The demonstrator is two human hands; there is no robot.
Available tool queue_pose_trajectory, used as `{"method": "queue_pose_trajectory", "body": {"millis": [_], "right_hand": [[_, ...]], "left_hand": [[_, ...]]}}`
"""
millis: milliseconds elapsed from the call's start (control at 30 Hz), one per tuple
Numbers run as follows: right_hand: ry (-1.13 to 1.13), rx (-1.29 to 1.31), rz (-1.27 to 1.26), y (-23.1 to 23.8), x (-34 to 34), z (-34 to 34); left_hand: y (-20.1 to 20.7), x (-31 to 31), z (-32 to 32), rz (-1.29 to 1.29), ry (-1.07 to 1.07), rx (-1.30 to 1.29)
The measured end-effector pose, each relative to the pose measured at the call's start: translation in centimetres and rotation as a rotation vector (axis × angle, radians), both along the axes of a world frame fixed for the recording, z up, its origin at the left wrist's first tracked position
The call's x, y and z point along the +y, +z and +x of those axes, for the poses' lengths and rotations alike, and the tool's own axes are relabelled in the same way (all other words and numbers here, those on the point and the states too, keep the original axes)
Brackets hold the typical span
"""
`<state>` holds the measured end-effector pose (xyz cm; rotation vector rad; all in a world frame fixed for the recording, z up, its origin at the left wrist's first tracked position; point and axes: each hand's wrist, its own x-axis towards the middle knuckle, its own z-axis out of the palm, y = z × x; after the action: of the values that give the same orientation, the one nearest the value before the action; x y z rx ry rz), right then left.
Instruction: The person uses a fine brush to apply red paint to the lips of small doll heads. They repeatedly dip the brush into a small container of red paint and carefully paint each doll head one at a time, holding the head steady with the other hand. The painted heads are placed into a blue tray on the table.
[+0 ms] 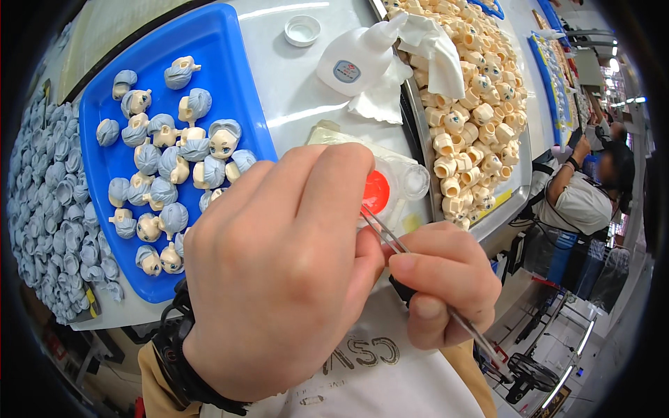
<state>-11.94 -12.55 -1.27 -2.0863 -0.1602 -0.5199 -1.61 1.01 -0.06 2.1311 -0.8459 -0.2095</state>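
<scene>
My left hand (279, 258) is closed, its back toward me. Whatever its fingers hold is hidden behind the knuckles. In my right hand (446, 282) is a pair of metal tweezers (472, 334), pinched between thumb and fingers. The tweezer tips reach to my left fingertips, close to the edge of a bright red round patch (377, 192), which seems to lie in a small clear dish. A small clear round cup (417, 180) stands just right of the red. Both hands are together over the near edge of the table.
On the left, a blue tray (244, 83) holds several doll heads with blue-grey hair (173, 217). Loose hair pieces (52, 188) pile up beyond it. A white squeeze bottle (355, 59) and round cap (302, 31) stand ahead. Face parts (481, 115) fill a tray at right. A person (582, 188) works farther right.
</scene>
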Motion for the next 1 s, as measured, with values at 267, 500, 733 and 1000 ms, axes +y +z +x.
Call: {"method": "queue_pose_trajectory", "body": {"millis": [267, 500, 733, 1000], "right_hand": [[-0.059, -0.112, -0.229, -0.2, 0.9, 0.8], [-0.124, -0.189, -0.402, -0.5, 1.7, 0.9], [-0.106, -0.157, -0.173, -0.6, 1.2, 0.2], [-0.067, -0.092, -0.164, 0.0, 0.7, 0.8]], "left_hand": [[0.3, 0.0, 0.2, 0.025, -0.013, 0.005], [0.2, 0.1, 0.1, 0.017, -0.008, -0.013], [0.0, 0.0, 0.0, -0.008, 0.003, -0.003], [-0.1, 0.0, 0.0, -0.019, 0.001, -0.013]]}}
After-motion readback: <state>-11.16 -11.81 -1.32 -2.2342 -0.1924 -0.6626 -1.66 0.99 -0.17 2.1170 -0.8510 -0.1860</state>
